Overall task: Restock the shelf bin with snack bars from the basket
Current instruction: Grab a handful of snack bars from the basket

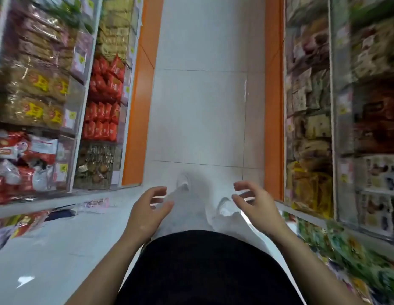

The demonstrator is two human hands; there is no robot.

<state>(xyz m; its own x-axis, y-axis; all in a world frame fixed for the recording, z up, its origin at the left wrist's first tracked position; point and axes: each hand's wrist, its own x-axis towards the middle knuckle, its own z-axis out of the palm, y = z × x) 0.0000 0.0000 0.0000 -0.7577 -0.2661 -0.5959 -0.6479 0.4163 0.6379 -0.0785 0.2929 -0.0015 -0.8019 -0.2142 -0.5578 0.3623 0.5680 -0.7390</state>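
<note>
My left hand and my right hand hang in front of my waist over the aisle floor, fingers loosely curled, holding nothing. No basket is in view. Clear shelf bins line both sides: on the left, bins of red snack packets and brown wrapped bars; on the right, bins of mixed wrapped snacks. The picture is blurred, so I cannot tell which bin is the one named in the task.
A narrow white tiled aisle runs ahead between the two shelf units, edged by orange base panels on each side. My legs in pale trousers and white shoes are below my hands. Green packets lie at the lower right.
</note>
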